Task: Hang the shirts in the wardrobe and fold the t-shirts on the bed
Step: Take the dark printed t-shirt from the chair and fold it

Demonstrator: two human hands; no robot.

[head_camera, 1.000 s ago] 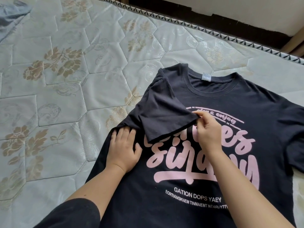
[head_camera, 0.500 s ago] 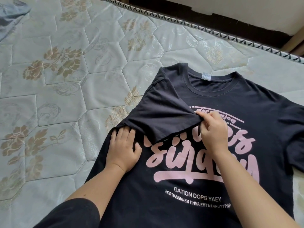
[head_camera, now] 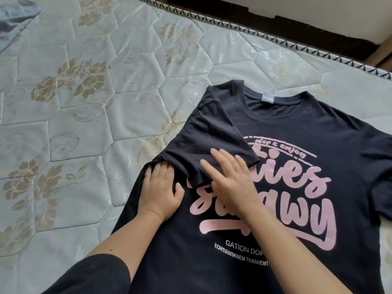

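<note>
Black t-shirt (head_camera: pixel 286 128) with pink lettering; pale mattress (head_camera: pixel 106 124), gold floral quilting

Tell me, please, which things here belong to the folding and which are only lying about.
For the job: black t-shirt, its folded-in sleeve, left hand, right hand, mattress.
Lying about: grey cloth at the far left corner.

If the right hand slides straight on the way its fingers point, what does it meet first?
The right hand lies flat on the folded sleeve, pointing up-left. It would likely cross more of that sleeve first, then reach the bare mattress beyond the fold.
</note>
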